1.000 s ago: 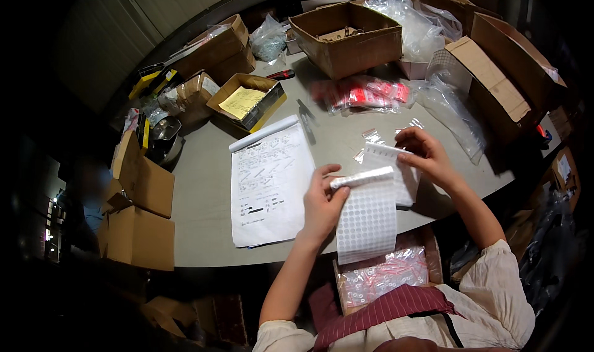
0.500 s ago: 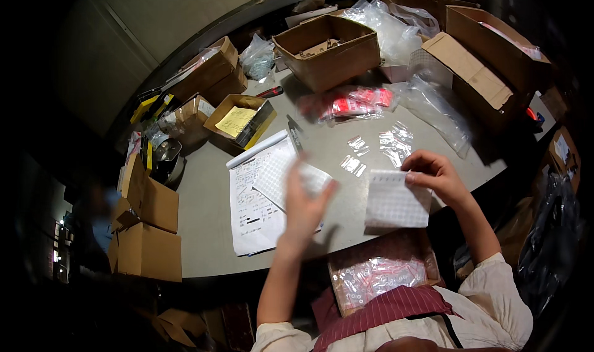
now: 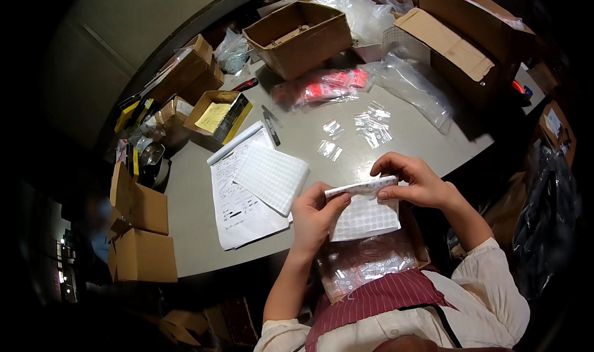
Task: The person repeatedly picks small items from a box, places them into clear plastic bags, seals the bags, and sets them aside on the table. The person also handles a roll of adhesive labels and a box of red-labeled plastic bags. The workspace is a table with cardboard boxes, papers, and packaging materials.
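Between my hands is a white sheet of round stickers (image 3: 365,219), its top edge folded over. My left hand (image 3: 317,214) pinches the sheet's left end with thumb and fingers. At the right end, my right hand (image 3: 413,182) grips the folded edge. Below the sheet, an open box (image 3: 423,247) at my lap holds small clear bags with little rings in them. Another sticker sheet (image 3: 272,174) lies on the handwritten notepad (image 3: 226,219) to the left. Beyond my hands, small clear bags (image 3: 373,124) are spread in groups on the table.
A black marker (image 3: 271,129) lies above the notepad. Red-printed plastic bags (image 3: 322,89) and a large clear bag (image 3: 414,89) sit farther back. Cardboard boxes (image 3: 297,39) line the far edge, with more cartons (image 3: 145,253) at the left. A small box with a yellow note (image 3: 213,117) stands left of centre.
My left hand has moved right from above the notepad and taken hold of the sheet in my right hand. The sheet's top edge is now folded over. The view has shifted slightly.
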